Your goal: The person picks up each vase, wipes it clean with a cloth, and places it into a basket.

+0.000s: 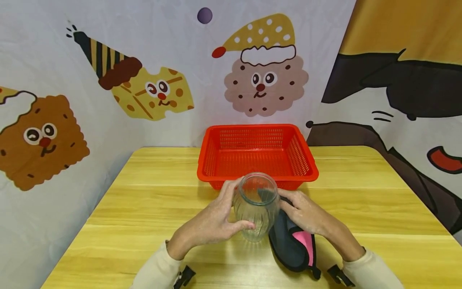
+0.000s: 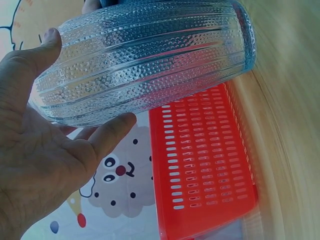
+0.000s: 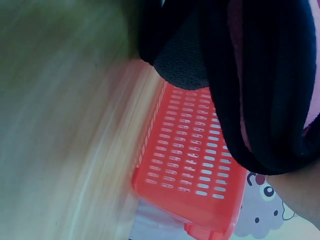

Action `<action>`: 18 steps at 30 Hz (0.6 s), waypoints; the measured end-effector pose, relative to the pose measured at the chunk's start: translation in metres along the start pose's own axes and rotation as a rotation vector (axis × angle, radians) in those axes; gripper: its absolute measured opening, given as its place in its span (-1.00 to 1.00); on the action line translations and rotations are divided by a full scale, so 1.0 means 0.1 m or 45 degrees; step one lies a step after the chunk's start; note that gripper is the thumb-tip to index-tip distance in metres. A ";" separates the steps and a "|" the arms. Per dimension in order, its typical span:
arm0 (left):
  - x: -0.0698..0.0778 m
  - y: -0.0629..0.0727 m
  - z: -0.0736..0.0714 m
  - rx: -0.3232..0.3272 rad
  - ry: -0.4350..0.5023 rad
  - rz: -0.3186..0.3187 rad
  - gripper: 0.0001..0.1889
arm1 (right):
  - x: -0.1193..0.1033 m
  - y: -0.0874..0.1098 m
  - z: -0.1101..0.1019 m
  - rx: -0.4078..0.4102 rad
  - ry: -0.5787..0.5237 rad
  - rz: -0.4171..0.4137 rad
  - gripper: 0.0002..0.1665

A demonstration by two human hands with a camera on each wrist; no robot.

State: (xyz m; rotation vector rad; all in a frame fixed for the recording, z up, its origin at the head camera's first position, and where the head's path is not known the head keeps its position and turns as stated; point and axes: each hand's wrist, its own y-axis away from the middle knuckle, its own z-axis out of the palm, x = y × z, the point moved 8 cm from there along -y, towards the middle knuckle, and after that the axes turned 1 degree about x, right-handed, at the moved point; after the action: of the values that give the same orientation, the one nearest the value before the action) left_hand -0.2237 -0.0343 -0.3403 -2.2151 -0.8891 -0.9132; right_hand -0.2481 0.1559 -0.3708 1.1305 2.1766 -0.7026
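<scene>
In the head view my left hand (image 1: 213, 220) grips a clear ribbed glass jar (image 1: 254, 226) from its left side, thumb across the front and fingers round the back. The left wrist view shows the bumpy glass of the jar (image 2: 150, 65) between thumb and fingers. On the other side of the jar, my right hand (image 1: 304, 210) holds a dark grey fabric item (image 1: 286, 247) with black edging and a pink lining. The fabric item (image 3: 185, 60) hides most of that hand in the right wrist view. Through the glass, part of the dark fabric shows near the rim.
A red perforated plastic basket (image 1: 312, 172) stands at the back of the wooden table (image 1: 155, 200), just beyond both hands. Behind it hangs a white backdrop (image 1: 205, 80) printed with cartoon figures, which also runs along the left side.
</scene>
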 end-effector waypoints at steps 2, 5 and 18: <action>0.00 0.00 0.00 -0.001 0.003 -0.003 0.08 | 0.00 0.00 0.01 -0.002 0.008 0.000 -0.52; -0.01 0.01 0.01 -0.001 0.000 -0.007 0.08 | 0.01 0.01 0.02 -0.005 0.035 0.001 -0.52; -0.02 0.00 0.01 -0.030 0.008 -0.037 0.07 | 0.05 0.02 0.07 -0.045 0.099 -0.018 -0.63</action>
State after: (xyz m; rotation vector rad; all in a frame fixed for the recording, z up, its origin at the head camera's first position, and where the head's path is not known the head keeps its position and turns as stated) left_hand -0.2245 -0.0345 -0.3423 -2.2230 -0.9142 -0.9483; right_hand -0.2473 0.1545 -0.3791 1.1423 2.2552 -0.6332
